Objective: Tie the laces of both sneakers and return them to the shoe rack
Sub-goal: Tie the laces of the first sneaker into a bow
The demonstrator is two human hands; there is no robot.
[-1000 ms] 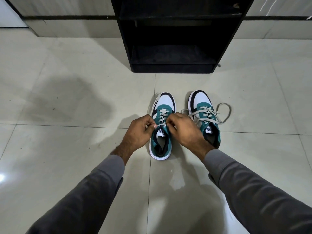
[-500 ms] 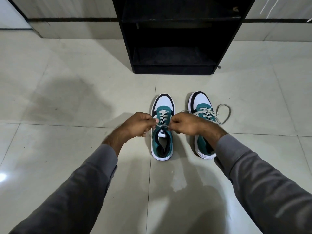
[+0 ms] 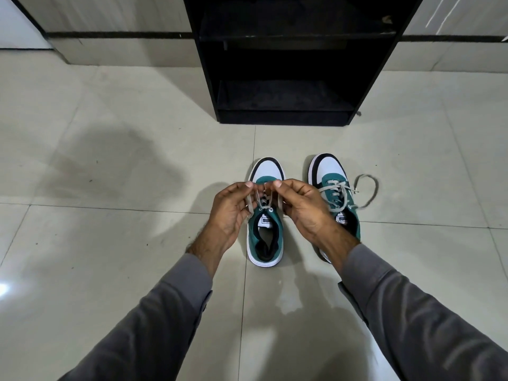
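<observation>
Two teal, white and black sneakers stand side by side on the floor, toes pointing at the rack. Over the left sneaker (image 3: 265,237), my left hand (image 3: 233,210) and my right hand (image 3: 302,204) each pinch a loop of its grey laces (image 3: 264,200), held up above the tongue. The right sneaker (image 3: 330,171) sits partly behind my right wrist. Its grey laces (image 3: 365,191) lie loose, one end curling out on the floor to the right. The black shoe rack (image 3: 286,116) stands just beyond the shoes, its shelves dark and bare.
Pale glossy floor tiles (image 3: 110,243) spread all around. A wall with a dark skirting line (image 3: 118,34) runs behind the rack. My grey sleeves fill the lower frame.
My hands have risen off the left sneaker's tongue, turned palms toward me, and drawn the lace ends up into loops. The right sneaker has not moved.
</observation>
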